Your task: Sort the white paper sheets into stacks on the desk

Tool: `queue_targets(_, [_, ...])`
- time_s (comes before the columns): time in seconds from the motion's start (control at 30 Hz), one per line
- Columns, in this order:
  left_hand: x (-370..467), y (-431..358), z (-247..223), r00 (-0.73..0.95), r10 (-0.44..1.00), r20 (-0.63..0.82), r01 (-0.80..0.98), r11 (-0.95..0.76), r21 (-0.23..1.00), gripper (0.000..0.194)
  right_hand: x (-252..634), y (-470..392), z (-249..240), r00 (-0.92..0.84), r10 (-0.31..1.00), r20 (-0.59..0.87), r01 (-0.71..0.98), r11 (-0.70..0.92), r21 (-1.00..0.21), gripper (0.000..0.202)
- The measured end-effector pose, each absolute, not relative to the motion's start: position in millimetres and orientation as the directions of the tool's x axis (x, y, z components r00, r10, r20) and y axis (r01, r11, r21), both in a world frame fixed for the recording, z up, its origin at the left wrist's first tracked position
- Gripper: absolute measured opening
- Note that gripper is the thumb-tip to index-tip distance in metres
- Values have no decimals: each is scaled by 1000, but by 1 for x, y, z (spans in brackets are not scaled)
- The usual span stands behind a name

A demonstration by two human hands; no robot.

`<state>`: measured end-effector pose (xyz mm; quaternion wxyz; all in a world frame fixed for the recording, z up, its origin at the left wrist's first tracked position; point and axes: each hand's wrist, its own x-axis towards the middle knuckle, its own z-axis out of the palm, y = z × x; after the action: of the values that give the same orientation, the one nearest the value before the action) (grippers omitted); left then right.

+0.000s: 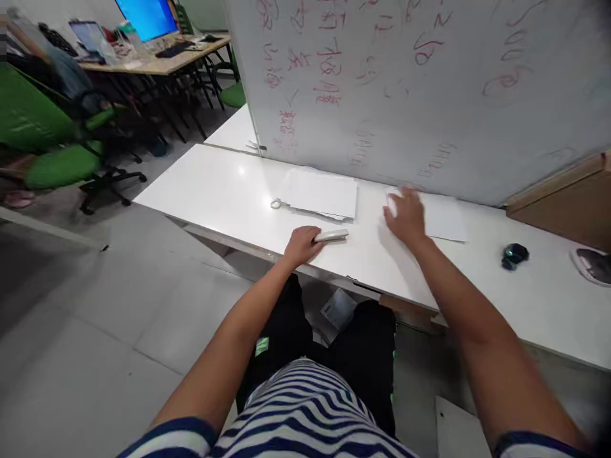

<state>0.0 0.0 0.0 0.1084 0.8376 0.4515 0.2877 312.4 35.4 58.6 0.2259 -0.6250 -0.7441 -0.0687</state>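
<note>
My left hand (303,245) is wrapped around the rear end of a white stapler (333,236) near the table's front edge. The stapler's front end points right. Over the left part of some white paper (445,218) is my right hand (407,217), blurred by motion. White paper shows between its thumb and fingers, but whether they pinch it is unclear. A stack of white paper (324,193), slightly uneven at its edges, lies beyond the stapler. At that stack's left edge sits a small ring-shaped item (275,203).
A whiteboard (353,89) with red writing stands along the back of the white table (200,184). A small dark object (514,256) and a brown box (563,203) are at the right. Green chairs (64,166) and a person at another desk (157,62) are at the left.
</note>
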Motion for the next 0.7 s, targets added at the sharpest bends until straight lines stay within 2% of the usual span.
queue_targets(0.07, [1,-2,2,429,814,391,686,-576,445,35,277,41,61,-289,894,343,922,357,-153,48])
queue_targets(0.13, [1,-3,3,430,811,396,682,-580,446,33,248,47,63,-388,891,237,894,426,-139,53])
queue_targets(0.23, [2,-5,4,423,814,398,683,-575,451,32,219,54,64,-383,923,32,915,384,-126,66])
queue_targets(0.3, [2,-5,3,413,822,392,690,-564,454,32,209,56,64,-323,945,-48,943,317,-102,65])
queue_targets(0.5, [1,-6,4,396,839,373,696,-539,475,30,203,48,72,-325,937,-130,945,328,-2,33])
queue_targets(0.7, [1,-8,7,399,844,359,691,-534,487,31,196,40,74,-264,964,-22,964,264,1,39])
